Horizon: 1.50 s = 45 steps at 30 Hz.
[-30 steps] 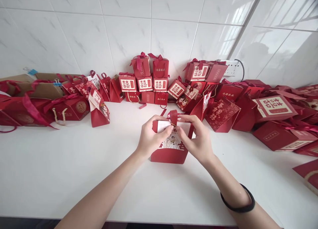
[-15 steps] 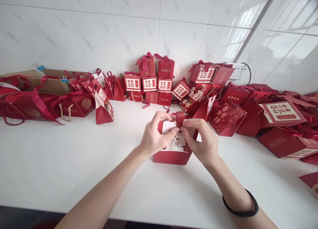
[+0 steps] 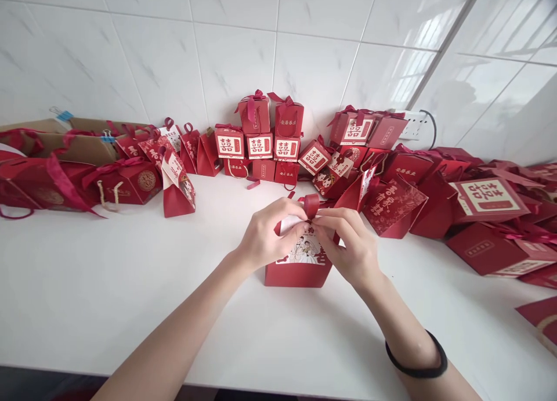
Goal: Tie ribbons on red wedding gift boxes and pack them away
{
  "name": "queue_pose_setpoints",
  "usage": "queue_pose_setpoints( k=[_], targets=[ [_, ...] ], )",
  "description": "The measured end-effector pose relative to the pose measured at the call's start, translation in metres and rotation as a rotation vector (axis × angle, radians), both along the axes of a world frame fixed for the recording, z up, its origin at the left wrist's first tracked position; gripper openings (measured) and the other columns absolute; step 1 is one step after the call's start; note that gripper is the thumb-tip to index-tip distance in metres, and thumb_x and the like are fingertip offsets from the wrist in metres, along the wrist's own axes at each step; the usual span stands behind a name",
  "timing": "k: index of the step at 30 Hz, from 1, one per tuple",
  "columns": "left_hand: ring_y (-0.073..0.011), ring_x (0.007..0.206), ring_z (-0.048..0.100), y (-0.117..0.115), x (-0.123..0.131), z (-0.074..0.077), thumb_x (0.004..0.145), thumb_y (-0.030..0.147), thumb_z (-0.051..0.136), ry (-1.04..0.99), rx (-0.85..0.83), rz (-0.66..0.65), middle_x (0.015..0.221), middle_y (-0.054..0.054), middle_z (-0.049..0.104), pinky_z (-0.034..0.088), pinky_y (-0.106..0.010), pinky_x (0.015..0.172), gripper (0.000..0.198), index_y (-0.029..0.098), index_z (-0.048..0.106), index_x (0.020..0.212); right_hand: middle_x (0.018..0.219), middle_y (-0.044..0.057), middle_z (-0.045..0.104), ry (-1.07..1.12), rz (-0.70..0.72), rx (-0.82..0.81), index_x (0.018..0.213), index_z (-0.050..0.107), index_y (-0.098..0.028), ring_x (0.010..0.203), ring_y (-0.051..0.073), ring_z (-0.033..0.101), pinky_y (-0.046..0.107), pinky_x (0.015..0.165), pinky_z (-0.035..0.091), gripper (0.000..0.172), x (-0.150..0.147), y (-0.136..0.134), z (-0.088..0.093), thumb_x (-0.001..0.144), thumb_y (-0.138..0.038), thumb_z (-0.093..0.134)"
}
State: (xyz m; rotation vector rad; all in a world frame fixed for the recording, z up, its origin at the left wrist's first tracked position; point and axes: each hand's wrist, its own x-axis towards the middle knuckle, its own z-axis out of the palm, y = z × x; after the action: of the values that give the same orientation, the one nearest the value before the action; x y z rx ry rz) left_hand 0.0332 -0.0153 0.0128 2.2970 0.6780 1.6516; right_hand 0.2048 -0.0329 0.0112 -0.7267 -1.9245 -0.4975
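A red gift box [image 3: 298, 275] with a white panel and a drawn couple on its front stands upright on the white table [image 3: 209, 331]. From its top rises a looped red ribbon [image 3: 311, 205]. My left hand [image 3: 272, 230] is pinched at the base of this loop, on its left side. Opposite it, my right hand [image 3: 348, 241] pinches the same spot from the right, its fingers bent. Both sets of fingertips nearly meet there and hide the ribbon's lower part. A black band [image 3: 418, 371] circles my right forearm.
Stacked red boxes [image 3: 260, 147] stand against the tiled wall [image 3: 235, 53]. More boxes [image 3: 487, 196] are heaped at the right, near a power strip [image 3: 415, 126]. On the left are a cardboard carton [image 3: 91, 148], ribboned boxes and a small triangular box [image 3: 178, 186].
Both hands stay at the base of the ribbon loop, and the fingertips have drawn slightly closer together. The whole view has shifted a little.
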Motion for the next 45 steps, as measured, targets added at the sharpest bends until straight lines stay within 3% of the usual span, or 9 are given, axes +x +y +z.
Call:
queue_pose_setpoints(
  k=[15,22,39,45],
  targets=[
    [-0.0160,0.082,0.066,-0.007,0.005,0.008,0.075,0.012,0.060,-0.077,-0.214,0.004,0.090,-0.002,0.070,0.054,-0.028,0.078,0.019,0.020,0.069,0.090,0.080,0.002,0.067,0.030,-0.056,0.015,0.091,0.054,-0.024,0.069,0.016,0.061,0.030,0.062,0.046,0.013,-0.004,-0.002,0.003,0.087,-0.012,0.055],
    [-0.0160,0.084,0.066,-0.006,0.004,0.005,0.076,0.013,0.061,-0.081,-0.226,-0.007,0.093,-0.002,0.071,0.054,-0.028,0.079,0.019,0.020,0.069,0.092,0.076,0.000,0.065,0.218,-0.015,-0.183,0.092,0.055,-0.023,0.064,0.015,0.060,0.027,0.058,0.048,0.011,-0.005,-0.003,-0.001,0.085,-0.016,0.059],
    [-0.0156,0.086,0.066,-0.008,0.004,0.005,0.080,0.016,0.059,-0.110,-0.294,-0.023,0.092,-0.002,0.071,0.054,-0.025,0.077,0.018,0.020,0.069,0.094,0.079,0.001,0.067,0.292,0.003,-0.336,0.090,0.058,-0.022,0.066,0.015,0.063,0.026,0.060,0.051,0.005,-0.008,-0.004,0.002,0.086,-0.021,0.056],
    [-0.0169,0.086,0.066,-0.010,0.006,0.006,0.078,0.016,0.060,-0.147,-0.298,-0.001,0.091,-0.003,0.071,0.054,-0.027,0.077,0.016,0.020,0.070,0.090,0.082,0.002,0.067,0.300,0.070,-0.435,0.093,0.059,-0.021,0.065,0.015,0.061,0.026,0.056,0.048,0.008,-0.007,-0.004,0.003,0.087,-0.024,0.056]
  ],
)
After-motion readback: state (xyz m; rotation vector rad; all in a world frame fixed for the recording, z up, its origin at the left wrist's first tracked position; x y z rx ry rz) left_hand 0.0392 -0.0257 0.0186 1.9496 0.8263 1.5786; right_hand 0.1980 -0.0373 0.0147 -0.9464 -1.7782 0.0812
